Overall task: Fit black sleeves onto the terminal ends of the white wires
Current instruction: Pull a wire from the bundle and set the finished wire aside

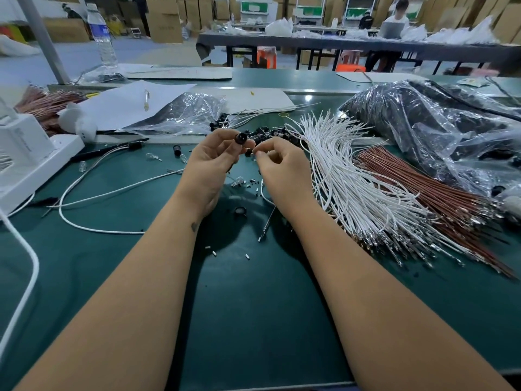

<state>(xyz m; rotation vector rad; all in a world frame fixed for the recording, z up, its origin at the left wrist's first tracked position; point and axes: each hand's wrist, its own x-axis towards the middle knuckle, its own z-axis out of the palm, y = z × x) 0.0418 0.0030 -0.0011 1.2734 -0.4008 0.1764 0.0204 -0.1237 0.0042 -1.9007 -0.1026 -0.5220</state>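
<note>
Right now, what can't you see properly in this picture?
All in the head view:
- The wire end: hidden inside the right hand, behind its curled fingers.
- The black sleeve: partly covered by the left hand; its opening is too small to read.
- White wires: terminal tips blurred, too small.
- White box: cut off by the left edge.

I can read no text, brand or number anywhere in this view. The water bottle (102,35) standing far left carries a blue label (99,31), but its print is too blurred for me to make out. The white device (19,142) at the near left edge shows faint embossed marks on its face, which I cannot decipher. Green panels (253,7) on the far shelving bear pale patches that I cannot read either.
</note>
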